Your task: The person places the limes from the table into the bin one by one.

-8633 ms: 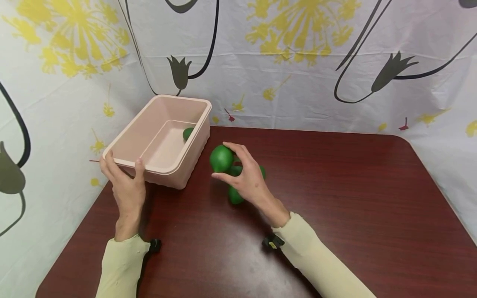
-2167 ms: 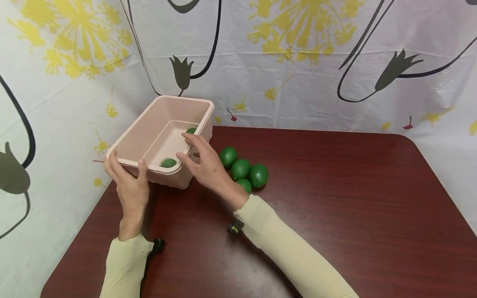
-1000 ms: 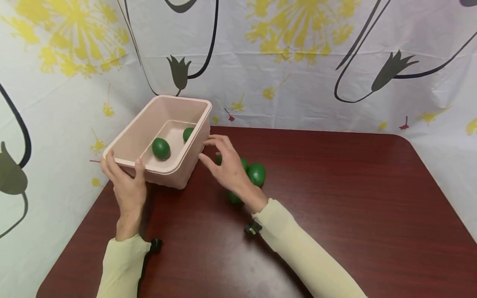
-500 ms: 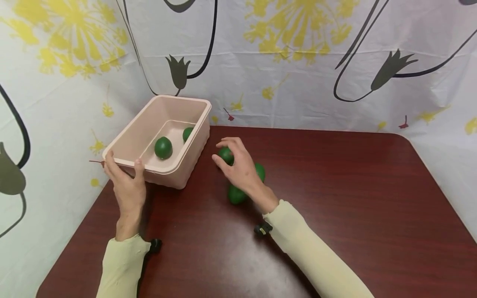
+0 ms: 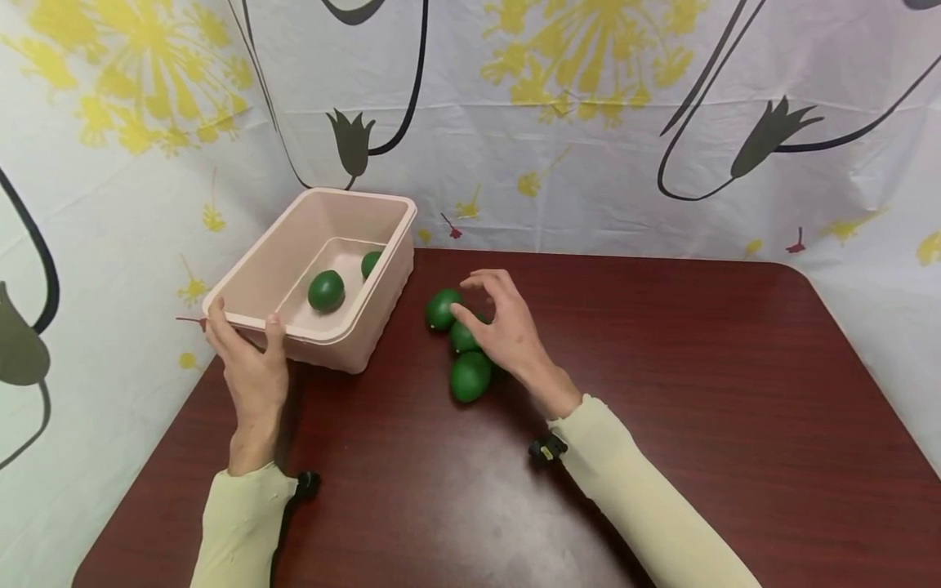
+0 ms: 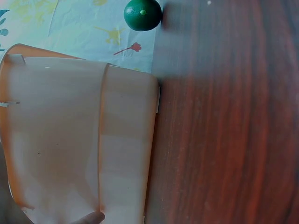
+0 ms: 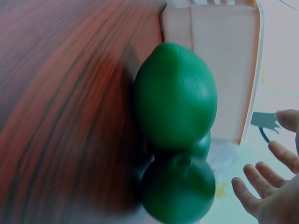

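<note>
My left hand [image 5: 253, 376] holds the near rim of a pale pink plastic bin [image 5: 393, 286], fingers and thumb spread along that end. In the left wrist view a fingertip shows against the bin's outer wall. Inside lie two green limes, one in the middle [image 5: 326, 291] and one [image 5: 370, 264] partly hidden by the right wall. My right hand [image 5: 510, 335] is held over a cluster of limes, fingers bent loosely and thumb apart, holding nothing. The cluster includes a far lime [image 5: 443, 310], a middle lime [image 5: 463, 336] and a near lime [image 5: 470, 378]; another is mostly hidden behind the hand.
The bin stands at the back left of a dark red wooden table [image 5: 662, 392], close to the patterned white cloth [image 5: 588, 188] that hangs along the back and left sides. A black wrist camera [image 5: 547, 447] sits below the right sleeve.
One more lime lies in the bin than 8.6 s ago; it has rolled from the near end to the middle. My empty right hand has moved from the bin right to the cluster. The left stays put.
</note>
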The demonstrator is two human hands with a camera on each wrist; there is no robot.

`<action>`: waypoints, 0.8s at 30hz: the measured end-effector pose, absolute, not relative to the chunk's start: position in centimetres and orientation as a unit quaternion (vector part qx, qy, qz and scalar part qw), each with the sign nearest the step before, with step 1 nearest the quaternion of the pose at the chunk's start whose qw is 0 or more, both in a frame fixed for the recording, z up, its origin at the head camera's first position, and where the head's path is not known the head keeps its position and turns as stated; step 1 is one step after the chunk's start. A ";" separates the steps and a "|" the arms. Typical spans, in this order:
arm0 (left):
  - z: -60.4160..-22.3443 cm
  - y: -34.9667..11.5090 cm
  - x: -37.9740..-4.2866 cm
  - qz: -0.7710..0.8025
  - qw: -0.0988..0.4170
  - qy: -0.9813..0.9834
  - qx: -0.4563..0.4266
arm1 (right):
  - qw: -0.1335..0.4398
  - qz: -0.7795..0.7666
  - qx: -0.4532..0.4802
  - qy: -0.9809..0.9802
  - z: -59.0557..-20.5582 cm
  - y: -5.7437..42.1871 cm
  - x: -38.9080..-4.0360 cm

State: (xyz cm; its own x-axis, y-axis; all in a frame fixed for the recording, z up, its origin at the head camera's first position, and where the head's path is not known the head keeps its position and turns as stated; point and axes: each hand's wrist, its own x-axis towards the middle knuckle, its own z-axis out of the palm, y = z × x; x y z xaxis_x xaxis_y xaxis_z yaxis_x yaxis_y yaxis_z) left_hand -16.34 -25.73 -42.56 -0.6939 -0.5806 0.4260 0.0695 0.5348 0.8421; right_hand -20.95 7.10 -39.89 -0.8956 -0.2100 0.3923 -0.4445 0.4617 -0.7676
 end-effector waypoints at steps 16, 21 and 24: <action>-42.5 -25.8 -16.3 -0.458 0.358 -0.799 0.154 | 0.087 0.465 0.171 -0.864 -41.3 9.6 -21.1; -42.6 -25.7 -16.4 -0.458 0.360 -0.798 0.155 | 0.068 0.460 0.168 -0.869 -41.5 10.1 -21.2; -42.6 -25.7 -16.3 -0.457 0.361 -0.798 0.156 | 0.052 0.456 0.165 -0.873 -41.7 10.4 -21.2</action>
State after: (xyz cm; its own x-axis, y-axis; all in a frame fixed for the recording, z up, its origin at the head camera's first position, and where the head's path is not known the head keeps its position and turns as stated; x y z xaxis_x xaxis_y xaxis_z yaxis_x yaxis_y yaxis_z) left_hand -16.34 -25.72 -42.58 -0.6911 -0.5789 0.4328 0.0812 0.5328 0.8423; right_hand -21.16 10.41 -41.69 -0.9404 -0.2403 0.2405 -0.3348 0.5308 -0.7786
